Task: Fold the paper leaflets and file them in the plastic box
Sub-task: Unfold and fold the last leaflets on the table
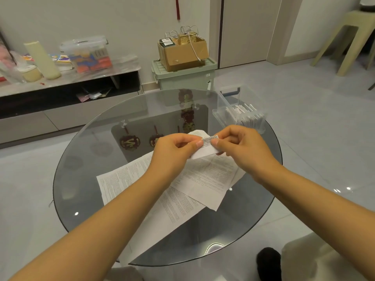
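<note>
Both hands, left hand (174,148) and right hand (239,145), pinch a small folded leaflet (207,148) held just short of the plastic box (223,104). Apparently mid-crease: align edges, then press thumbs outward.

Bare forearms, no sleeves; hands (209,153) without rings.

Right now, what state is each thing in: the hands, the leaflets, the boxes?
Left hand: pinching the folded leaflet.
Right hand: pinching the same leaflet.
Folded leaflet: folded small, held above the table.
Loose leaflets: unfolded, lying overlapped on the glass table.
Plastic box: open, no lid on, folded leaflets standing inside.
Cardboard box: flaps open, cables spilling out.
Green bin: lid on.
</note>
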